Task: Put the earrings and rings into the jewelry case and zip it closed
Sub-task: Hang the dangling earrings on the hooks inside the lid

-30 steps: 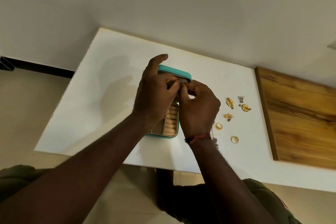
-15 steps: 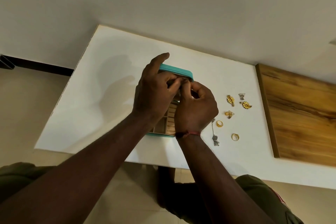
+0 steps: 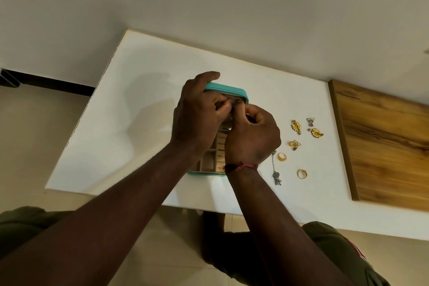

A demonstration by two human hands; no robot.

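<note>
Left hand (image 3: 199, 111): thumb hooked over the far top edge of the jewelry case (image 3: 228, 89) lid, fingers curled in front of the lid's inner face. It grips the lid between thumb and fingers.

Right hand (image 3: 254, 136): fingers curled, thumb and forefinger tips pressed together, butted against the left fingertips at the lid's inner face. Cannot tell whether anything small sits in that pinch (the knuckles cover it).

The case is teal and open, lid standing up. Its base with beige compartments lies under both wrists, and the near rim shows just left of the right wrist. It sits on the white table (image 3: 139, 123).

The other jewelry lies loose on the table, all on the outer side of the right hand, none touching it:
- silver dangle earring (image 3: 276, 173): just beside the right wrist
- gold ring (image 3: 282, 157): just past the dangle's top end
- second gold ring (image 3: 302, 173): further out, level with the wrist
- small gold earring (image 3: 294, 144): level with the back of the hand
- gold flower earring (image 3: 296, 126): near the knuckles
- second flower earring (image 3: 316, 133): beyond the first
- silver triangle earring (image 3: 310, 121): between the two flowers, toward the far side

Red thread bracelet (image 3: 241, 166) on the right wrist. Wooden panel (image 3: 383, 146) lies well beyond the jewelry, away from both hands.
</note>
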